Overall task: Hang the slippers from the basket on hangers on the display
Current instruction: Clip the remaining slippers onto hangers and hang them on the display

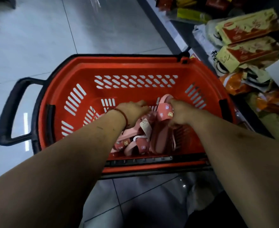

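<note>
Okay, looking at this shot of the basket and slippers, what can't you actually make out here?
All from the head view:
- Left hand fingers: hidden behind the back of the hand, so its grip is unclear.
- Number of slippers: the forearms and right hand cover part of the pile in the basket.
- Paper tag print: too small and blurred.
- Hangers and display: outside the frame.

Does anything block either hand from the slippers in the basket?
Nothing visible does. The right hand grips a pink slipper inside the red basket; the left hand lies on the slipper pile beside it. No display is in view.
</note>
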